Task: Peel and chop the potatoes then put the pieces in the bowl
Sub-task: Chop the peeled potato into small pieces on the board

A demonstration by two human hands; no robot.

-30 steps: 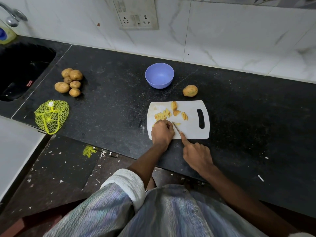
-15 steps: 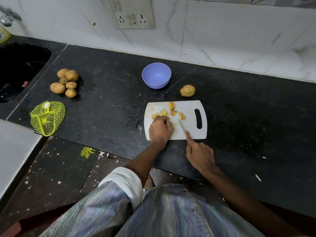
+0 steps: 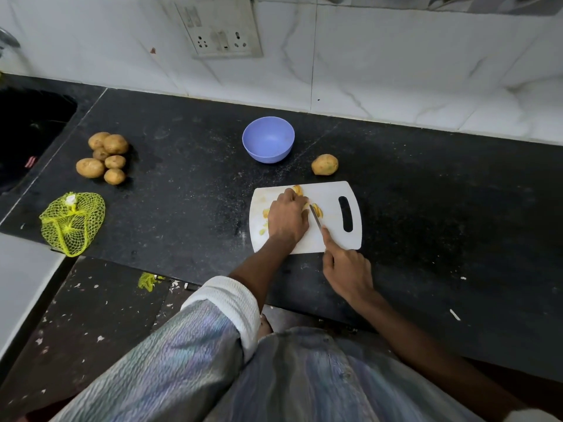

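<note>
**Chopping under way on the white board**

Hands work at the near edge of the black counter [image 3: 189, 208]. The right hand [image 3: 347, 269] grasps a knife [image 3: 316, 217], forefinger laid along its spine, blade pointing away across the cutting board [image 3: 332, 236]. The left hand [image 3: 288, 216] lies just left of the blade with curled fingers over a potato piece; the piece is mostly hidden, so how firmly it is held cannot be told. Cut yellow potato pieces [image 3: 317, 210] lie just right of the blade and peek out round the left hand.

To cut well here, I judge the left fingertips should stay tucked back from the edge, the piece should sit on a flat face so it cannot roll, and the blade should come straight down, not slide toward the knuckles. Loose pieces near the blade are best swept aside first.

Beyond the board, one whole potato [image 3: 324, 164] waits just past its far edge, and the blue bowl [image 3: 268, 139] stands to its left with nothing visible inside. Far left, a heap of unpeeled potatoes [image 3: 105, 158] sits near the sink, with a yellow net bag [image 3: 72, 223] nearer.
</note>
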